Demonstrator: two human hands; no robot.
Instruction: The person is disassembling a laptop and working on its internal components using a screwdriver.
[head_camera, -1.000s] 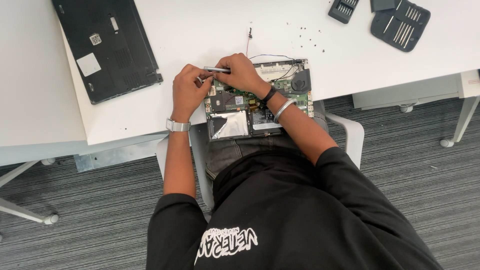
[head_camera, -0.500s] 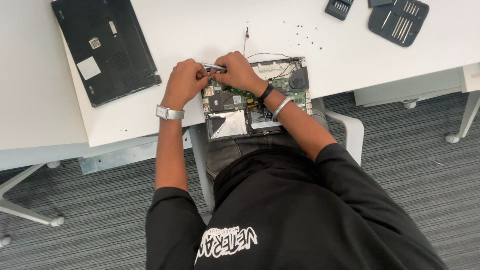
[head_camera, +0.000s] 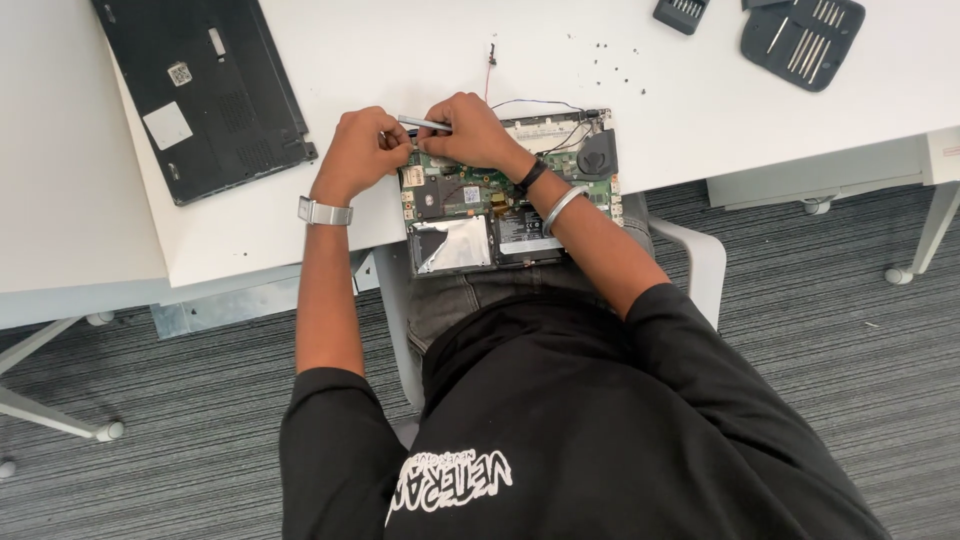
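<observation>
Now, at ten o'clock, a black laptop bottom cover (head_camera: 205, 95) lies flat on the white surface (head_camera: 330, 215), inner face up, with a pale square patch on it. Moving right, the left hand (head_camera: 362, 152) is curled tight, its fingers bunched at the near tip of a slim silver screwdriver (head_camera: 424, 124), a metal watch (head_camera: 324, 212) on the wrist. The tool lies almost level, bridging both hands at twelve o'clock. The right hand (head_camera: 470, 132) is closed over the tool's other end, knuckles up, with a dark band and a silver bangle (head_camera: 560, 208) on that wrist. Both hands sit over the top-left corner of the opened laptop (head_camera: 510, 195), which hangs partly off the surface's near edge toward the person's lap; its green board, black fan at the top right and silvery panel at the bottom left all show. Just past the hands, thin red and black wires (head_camera: 520, 103) trail from the laptop's far edge. Further right, at one o'clock, tiny dark screws (head_camera: 610, 62) are scattered across the surface. At two o'clock, well apart, a small black bit holder (head_camera: 682, 13) and a black tool case (head_camera: 800, 38) with silver bits lie open.
</observation>
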